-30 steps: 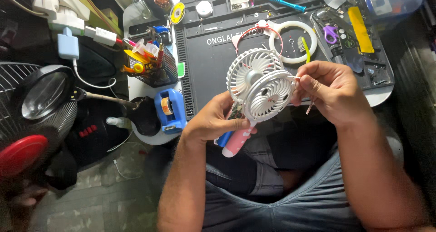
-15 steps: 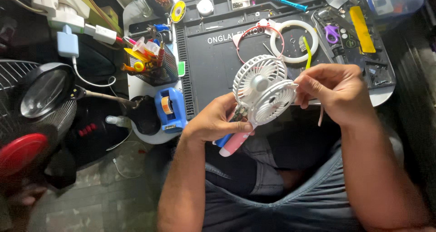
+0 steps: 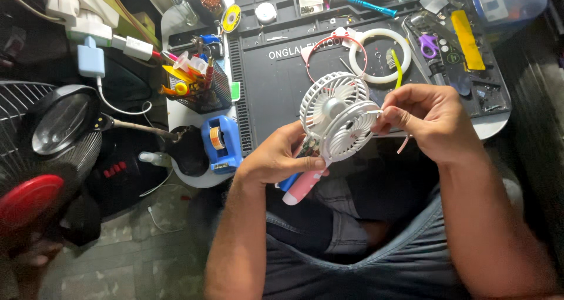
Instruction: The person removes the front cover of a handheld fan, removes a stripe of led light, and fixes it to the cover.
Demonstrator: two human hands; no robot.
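While the blue tape dispenser [image 3: 219, 140] sits at the table's [image 3: 176, 109] near left edge, the left hand [image 3: 276, 159] is clenched around the handheld fan [image 3: 338, 121] at its pink handle, which runs down-left, long axis diagonal. Its white grille head rises up-right of that grip, above the black mat's [image 3: 282, 82] near edge. The right hand [image 3: 429, 121] pinches the grille's right rim.

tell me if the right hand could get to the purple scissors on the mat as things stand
Probably yes. The purple scissors lie uncovered on the mat, just beyond the right hand, with nothing between them. But that hand's fingers are pinching the rim of the small white fan, so it would have to let go first.
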